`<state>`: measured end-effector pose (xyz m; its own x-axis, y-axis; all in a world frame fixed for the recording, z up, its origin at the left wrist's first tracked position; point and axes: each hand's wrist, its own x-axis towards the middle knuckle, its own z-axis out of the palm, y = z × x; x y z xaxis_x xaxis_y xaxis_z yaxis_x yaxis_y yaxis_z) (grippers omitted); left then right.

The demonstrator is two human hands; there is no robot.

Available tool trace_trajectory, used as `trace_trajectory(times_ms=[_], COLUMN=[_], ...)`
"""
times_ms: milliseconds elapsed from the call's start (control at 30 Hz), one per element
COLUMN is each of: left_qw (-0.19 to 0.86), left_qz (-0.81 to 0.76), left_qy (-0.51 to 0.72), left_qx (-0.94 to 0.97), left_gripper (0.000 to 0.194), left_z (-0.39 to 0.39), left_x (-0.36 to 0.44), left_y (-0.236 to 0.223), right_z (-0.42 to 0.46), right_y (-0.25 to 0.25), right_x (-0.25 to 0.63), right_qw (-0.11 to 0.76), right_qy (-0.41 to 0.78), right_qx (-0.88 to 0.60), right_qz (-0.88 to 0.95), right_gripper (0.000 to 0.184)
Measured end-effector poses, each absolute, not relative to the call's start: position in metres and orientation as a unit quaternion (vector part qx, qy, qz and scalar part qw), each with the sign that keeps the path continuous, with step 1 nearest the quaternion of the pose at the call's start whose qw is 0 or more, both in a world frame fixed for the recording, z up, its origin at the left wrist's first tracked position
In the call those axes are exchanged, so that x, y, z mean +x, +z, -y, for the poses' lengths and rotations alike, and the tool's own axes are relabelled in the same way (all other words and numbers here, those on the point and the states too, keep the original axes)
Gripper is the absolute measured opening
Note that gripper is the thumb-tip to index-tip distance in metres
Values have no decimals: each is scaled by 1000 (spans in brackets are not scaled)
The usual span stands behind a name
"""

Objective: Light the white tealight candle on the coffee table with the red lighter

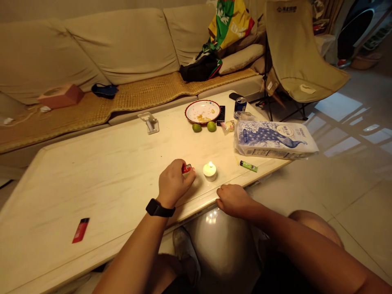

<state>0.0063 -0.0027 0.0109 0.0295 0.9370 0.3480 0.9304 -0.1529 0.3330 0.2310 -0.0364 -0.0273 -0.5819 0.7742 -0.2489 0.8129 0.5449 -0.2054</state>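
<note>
Left of a small white tealight candle (210, 172), my left hand (174, 182) is closed around a red lighter (186, 168); its metal tip sticks out beside my thumb. The candle stands upright on the pale table (122, 179), and its wick is alight. Across the near table edge, to the candle's right, rests my right hand (233, 200). Its fingers are curled in, and nothing shows in them. A green lighter (248, 166) lies beyond it, near the edge. Another red lighter (81, 230) lies at the table's near left.
A peacock-print tissue pack (275, 139) overhangs the right edge. Farther back are a plate (196, 107) with food scraps, two green limes (211, 126), a blue can (240, 107) and a white holder (149, 123). Behind are a sofa (122, 45) and a folding chair (300, 53).
</note>
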Motion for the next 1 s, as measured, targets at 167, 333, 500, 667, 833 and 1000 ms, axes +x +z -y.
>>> trace_trajectory(times_ms=[167,333,500,667,833,1000], left_qw=[4,-5,-3,3,-5,-27], left_qz=[-645,-647,-638,-625,-615,-615], left_qy=[252,243,232,207,178,157], left_qx=[721,723,734,753,768,773], left_gripper=[21,23,22,22,17,17], left_z=[3,3,3,1,-3,-6], left_x=[6,9,18,33,44,49], left_y=[10,10,11,10,10,10], right_z=[36,36,36,36,36,36], right_y=[-25,-26,-29,-28,-27,-27], right_x=[230,230,231,231,230,230], right_qw=[73,68,61,60,61,59], right_qy=[-154,-148,-141,-142,-143,-142], right_qx=[453,447,444,446,447,449], right_qz=[-875,-880,-883,-882,-881,-880], right_gripper=[28,29,31,30,31,31])
